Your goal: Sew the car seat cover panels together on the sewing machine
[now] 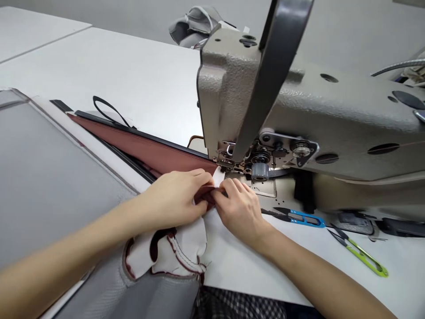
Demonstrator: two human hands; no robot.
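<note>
Just in front of the needle area of a sewing machine [229,79], my left hand [175,195] pinches the folded edge of a dark red fabric panel [146,146]. My right hand [237,208] has its fingers closed on the same folded edge, touching a white strip [219,176] that runs under the presser foot. The red panel has black trim along its far edge. Its large grey and white backing [59,168] spreads to the left and hangs toward my lap, with stitched white flaps [179,252] below my left hand. The fingertips are partly hidden.
On the table [133,75], to the right of my right hand, lie blue thread snips [307,218] and green thread snips [367,257]. A black bar [275,75] slants across the machine head. A bundle of grey material [195,26] sits behind the machine.
</note>
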